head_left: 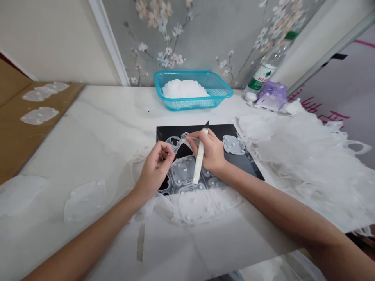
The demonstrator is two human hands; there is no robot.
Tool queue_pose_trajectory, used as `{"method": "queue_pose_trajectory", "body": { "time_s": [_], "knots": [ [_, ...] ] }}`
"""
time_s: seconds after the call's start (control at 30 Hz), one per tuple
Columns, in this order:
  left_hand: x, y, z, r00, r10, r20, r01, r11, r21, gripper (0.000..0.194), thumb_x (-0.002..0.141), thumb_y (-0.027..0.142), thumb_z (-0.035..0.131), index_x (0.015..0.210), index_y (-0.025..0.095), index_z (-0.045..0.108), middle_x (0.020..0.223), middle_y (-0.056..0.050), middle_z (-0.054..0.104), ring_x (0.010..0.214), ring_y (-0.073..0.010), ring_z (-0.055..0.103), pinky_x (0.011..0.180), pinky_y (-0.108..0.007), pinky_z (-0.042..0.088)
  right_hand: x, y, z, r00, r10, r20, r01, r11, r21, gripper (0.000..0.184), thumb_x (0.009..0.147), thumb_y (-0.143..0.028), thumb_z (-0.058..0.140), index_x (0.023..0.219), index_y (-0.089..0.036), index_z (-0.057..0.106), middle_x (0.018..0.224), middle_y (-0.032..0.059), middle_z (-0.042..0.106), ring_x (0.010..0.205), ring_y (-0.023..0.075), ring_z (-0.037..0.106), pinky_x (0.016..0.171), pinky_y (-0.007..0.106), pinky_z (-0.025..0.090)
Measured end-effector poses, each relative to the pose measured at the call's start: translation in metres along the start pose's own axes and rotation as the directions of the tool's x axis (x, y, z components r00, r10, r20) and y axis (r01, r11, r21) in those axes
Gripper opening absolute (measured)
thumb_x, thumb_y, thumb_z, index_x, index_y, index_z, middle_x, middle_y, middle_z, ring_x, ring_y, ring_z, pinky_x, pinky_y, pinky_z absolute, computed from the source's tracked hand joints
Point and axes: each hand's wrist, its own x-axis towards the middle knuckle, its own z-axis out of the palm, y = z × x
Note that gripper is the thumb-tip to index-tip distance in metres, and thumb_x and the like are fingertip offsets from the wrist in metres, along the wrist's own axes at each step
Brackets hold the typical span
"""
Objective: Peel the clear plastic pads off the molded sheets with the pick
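A translucent plastic sheet (183, 169) with rounded cut-out shapes and small round bumps lies over a black mat (246, 166) and past its front edge. Thumb and fingers of my left hand (156, 168) are closed in a pinch on the sheet's far left edge strip. My right hand (212, 152) pinches the same strip between thumb and forefinger. It also keeps hold of a craft knife (199, 162), whose pale handle slants toward me and whose dark blade points away. One separate translucent piece (233, 144) rests on the mat's right side.
At the back stands a blue basket (193, 105) holding white pieces. A big heap of translucent scraps (299, 156) spreads on the right, near a bottle (263, 72) and a purple packet (271, 95). Loose pieces (84, 201) lie at left, others on brown cardboard (17, 144).
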Motion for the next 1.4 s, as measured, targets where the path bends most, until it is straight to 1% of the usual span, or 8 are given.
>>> {"method": "queue_pose_trajectory", "body": {
  "time_s": [0.27,0.37,0.5,0.67,0.97,1.13,1.27,1.4],
  "knots": [
    [-0.001,0.003,-0.001,1.0,-0.004,0.006,0.004,0.999,0.032,0.009,0.083,0.023,0.055,0.077,0.021,0.048,0.07,0.003,0.043,0.063,-0.01,0.043,0.059,-0.021,0.036,0.002,0.0,0.0,0.992,0.126,0.002,-0.126,0.99,0.062,0.013,0.09,-0.03,0.052,0.082,-0.022,0.057,0.076,0.0024,0.066,0.075,0.0174,0.059,0.064,0.028,0.047],
    [-0.001,0.005,-0.001,0.998,-0.055,-0.005,0.055,0.998,-0.011,0.006,0.08,0.023,0.056,0.085,0.022,0.053,0.069,0.004,0.04,0.063,-0.0097,0.045,0.059,-0.021,0.038,0.003,-0.002,-0.004,0.994,-0.075,0.078,0.069,0.995,0.074,0.009,0.089,-0.025,0.05,0.084,-0.02,0.057,0.078,0.0036,0.068,0.075,0.0176,0.059,0.067,0.029,0.048],
    [0.0,0.006,0.002,0.988,-0.145,-0.048,0.139,0.984,-0.11,0.018,0.078,0.03,0.06,0.09,0.02,0.053,0.073,0.004,0.048,0.062,-0.0087,0.048,0.059,-0.021,0.043,0.003,-0.003,-0.008,0.896,-0.406,0.18,0.388,0.913,0.127,0.006,0.086,-0.019,0.051,0.085,-0.018,0.056,0.087,0.0052,0.07,0.074,0.0168,0.058,0.066,0.029,0.05],
    [0.002,0.003,0.004,0.983,-0.18,-0.045,0.169,0.969,-0.181,0.025,0.076,0.033,0.065,0.092,0.02,0.051,0.078,0.002,0.057,0.071,-0.0101,0.054,0.061,-0.019,0.045,0.002,-0.005,-0.011,0.88,-0.441,0.176,0.42,0.896,0.146,0.004,0.083,-0.016,0.051,0.084,-0.018,0.055,0.092,0.0056,0.069,0.078,0.0173,0.059,0.065,0.029,0.05],
    [0.002,0.0,-0.001,0.993,-0.109,-0.05,0.099,0.981,-0.169,0.012,0.08,0.028,0.058,0.086,0.02,0.051,0.074,0.003,0.054,0.063,-0.0081,0.051,0.06,-0.019,0.044,0.002,-0.003,-0.008,0.841,-0.485,0.24,0.491,0.87,0.036,0.019,0.091,-0.02,0.049,0.104,-0.018,0.062,0.101,0.0057,0.07,0.076,0.0149,0.058,0.063,0.026,0.048],
    [0.002,0.001,0.001,0.995,-0.1,-0.013,0.098,0.987,-0.124,0.012,0.081,0.029,0.057,0.082,0.02,0.049,0.077,0.002,0.053,0.072,-0.01,0.055,0.057,-0.018,0.043,0.001,-0.005,-0.006,0.902,-0.4,0.16,0.412,0.91,-0.05,0.016,0.092,-0.02,0.048,0.091,-0.016,0.063,0.083,0.0049,0.07,0.065,0.0146,0.052,0.058,0.026,0.045],
    [0.001,0.004,0.002,0.993,-0.115,-0.013,0.113,0.988,-0.104,0.016,0.08,0.029,0.057,0.075,0.02,0.045,0.072,0.003,0.048,0.069,-0.0094,0.054,0.057,-0.018,0.041,0.0,-0.007,-0.004,0.937,-0.313,0.155,0.311,0.95,0.039,0.015,0.092,-0.022,0.046,0.09,-0.018,0.06,0.08,0.0048,0.069,0.069,0.0157,0.055,0.062,0.027,0.047],
    [0.0,0.003,0.002,0.994,-0.109,-0.013,0.108,0.992,-0.063,0.019,0.079,0.027,0.057,0.075,0.02,0.041,0.068,0.005,0.046,0.066,-0.0087,0.051,0.06,-0.019,0.04,0.0,0.001,-0.002,1.0,-0.002,0.022,0.0,0.992,0.126,0.013,0.093,-0.026,0.045,0.087,-0.02,0.055,0.079,0.003,0.065,0.069,0.0143,0.057,0.063,0.026,0.047]
  ]
}}
